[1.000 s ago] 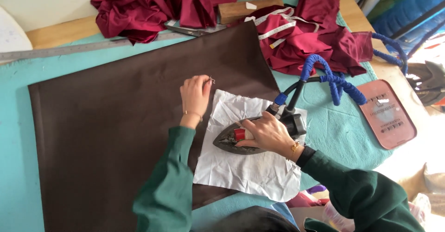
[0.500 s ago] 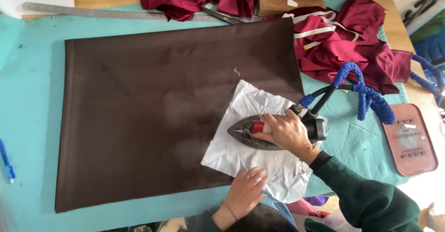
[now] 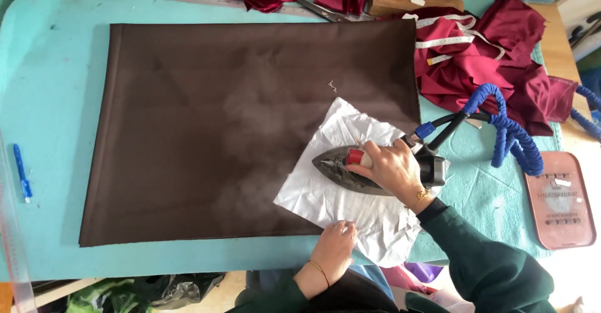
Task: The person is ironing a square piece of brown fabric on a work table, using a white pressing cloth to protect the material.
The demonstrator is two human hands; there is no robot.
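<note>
The right hand [image 3: 391, 166] wraps its grip tightly around the handle of the steam iron [image 3: 357, 169], pressing it flat on the white pressing cloth [image 3: 325, 197] so steam reaches the brown fabric [image 3: 206, 131] beneath; the left hand [image 3: 335, 247] lies spread on the cloth's near edge, pinning it to the bench [image 3: 50, 87]; a pink rectangular iron rest [image 3: 559, 200] sits well right.

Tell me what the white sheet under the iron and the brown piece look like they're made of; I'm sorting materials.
White sheet: thin matte woven cloth, possibly paper; it holds sharp crinkles. Brown piece: smooth woven fabric with a faint sheen, lying flat, edges crisp.
</note>
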